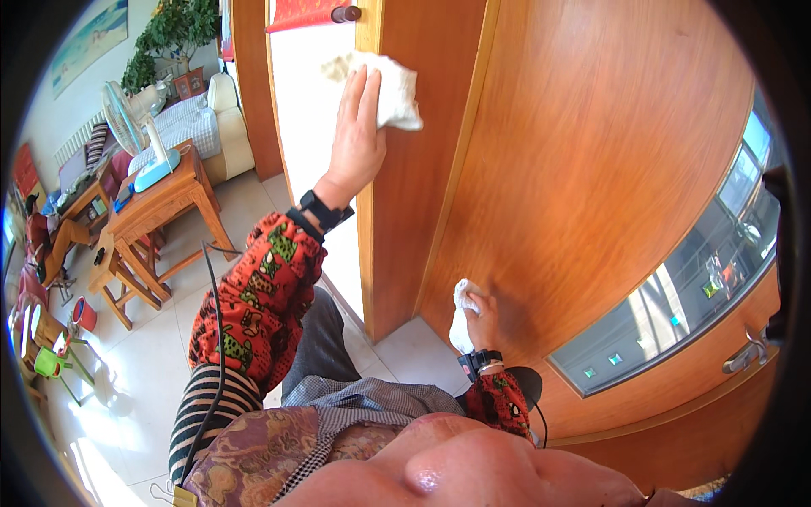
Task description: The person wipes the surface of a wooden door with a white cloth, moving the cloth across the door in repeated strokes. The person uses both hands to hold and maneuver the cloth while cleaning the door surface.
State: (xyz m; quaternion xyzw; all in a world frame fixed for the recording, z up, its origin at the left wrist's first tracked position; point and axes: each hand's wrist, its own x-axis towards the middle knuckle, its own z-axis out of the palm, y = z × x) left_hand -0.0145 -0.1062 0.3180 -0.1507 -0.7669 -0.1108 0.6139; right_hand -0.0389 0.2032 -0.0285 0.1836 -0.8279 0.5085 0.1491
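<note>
My left hand (360, 142) is raised at the upper middle, fingers stretched out over a white cloth (398, 95). That cloth lies against the corner where a bright white surface (310, 120) meets the reddish-brown wooden door frame (415, 209). Lower down and to the right, my right hand (485, 320) grips a second white cloth (462, 336) beside the large wooden door (570, 158); whether this cloth touches the door I cannot tell. Both wrists wear black bands, and patterned red sleeve covers reach up the forearms.
A glass panel (659, 317) and metal handle (746, 352) are on the door's right. Leftward stand a wooden table (149, 184) with an electric fan (152, 165), a bench (108, 272), a red bucket (84, 315) and a sofa (228, 133). A person (54, 241) sits far left.
</note>
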